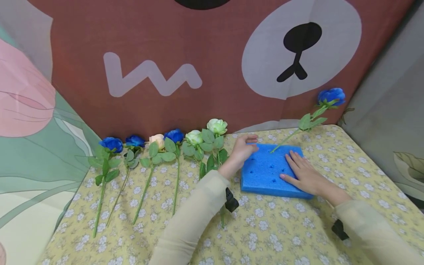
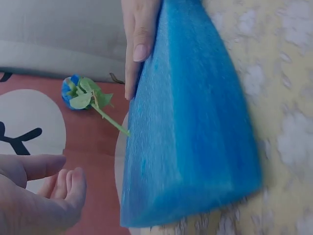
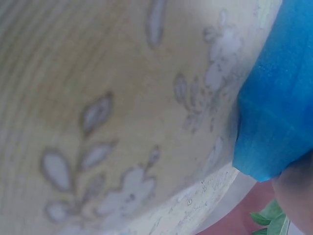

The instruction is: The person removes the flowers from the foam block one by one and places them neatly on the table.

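Note:
A blue foam block (image 1: 261, 189) with several small cross-shaped cuts in its top lies on the table. One blue rose (image 1: 331, 96) stands in it near the back edge, its stem leaning to the right. My right hand (image 1: 306, 175) rests flat on the block's right side, fingers spread. Over the back left corner is my left hand (image 1: 243, 151), loosely bent. In the left wrist view, a gap shows between the left hand's thumb and fingers (image 2: 76, 188), with nothing held. The right wrist view shows mostly tablecloth and the block's corner (image 3: 266, 142).
Left of the block, several flowers lie in a row: blue roses (image 1: 111, 144), a peach rose (image 1: 157, 141) and green-white roses (image 1: 216, 126), stems toward me. A floral cloth (image 1: 265, 235) covers the table. Behind it hangs a brown printed backdrop (image 1: 218, 48).

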`<state>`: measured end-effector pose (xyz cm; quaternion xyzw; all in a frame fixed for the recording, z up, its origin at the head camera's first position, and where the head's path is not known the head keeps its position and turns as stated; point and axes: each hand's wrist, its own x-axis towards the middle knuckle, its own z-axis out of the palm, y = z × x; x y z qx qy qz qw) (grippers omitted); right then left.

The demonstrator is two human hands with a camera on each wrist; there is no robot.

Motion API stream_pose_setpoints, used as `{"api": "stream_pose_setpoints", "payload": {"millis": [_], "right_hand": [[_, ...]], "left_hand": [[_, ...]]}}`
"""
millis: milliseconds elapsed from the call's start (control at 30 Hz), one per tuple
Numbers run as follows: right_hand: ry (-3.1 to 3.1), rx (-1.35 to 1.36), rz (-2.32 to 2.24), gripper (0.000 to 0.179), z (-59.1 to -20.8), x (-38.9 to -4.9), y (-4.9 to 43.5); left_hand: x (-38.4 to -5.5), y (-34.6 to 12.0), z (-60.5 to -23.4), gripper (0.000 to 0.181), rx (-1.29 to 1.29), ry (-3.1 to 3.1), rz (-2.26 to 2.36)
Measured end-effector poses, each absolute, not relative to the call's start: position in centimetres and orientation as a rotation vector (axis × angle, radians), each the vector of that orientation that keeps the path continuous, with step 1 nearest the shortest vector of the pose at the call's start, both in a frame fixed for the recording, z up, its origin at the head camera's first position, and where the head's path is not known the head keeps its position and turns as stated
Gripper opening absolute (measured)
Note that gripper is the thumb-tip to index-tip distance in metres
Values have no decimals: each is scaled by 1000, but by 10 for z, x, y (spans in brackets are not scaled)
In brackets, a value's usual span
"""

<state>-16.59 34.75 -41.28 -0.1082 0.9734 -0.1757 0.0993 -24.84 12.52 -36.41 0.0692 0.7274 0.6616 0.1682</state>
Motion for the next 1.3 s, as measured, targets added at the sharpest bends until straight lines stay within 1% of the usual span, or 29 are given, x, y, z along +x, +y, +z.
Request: {"api": "stream_pose_setpoints", "payload": {"millis": [300,600,800,1067,1300], "right_hand": [[2890,-336,-540,89,-410,-156,357],[2872,-328,-554,89,-415,-151,363],[2881,-338,-558,88,-418,-152,363],[2881,-350,-563,88,-415,-154,359],[2891,-353,-562,87,-417,-155,357]], "left_hand": [[-255,155,-372,40,226,1991,1926],[-255,178,-392,38,178,1945,1944],[-255,186,-398,41,205,1940,1968],[-259,192,-403,41,267,1969,1979],[-257,194,-408,41,290,2093,1855]]}}
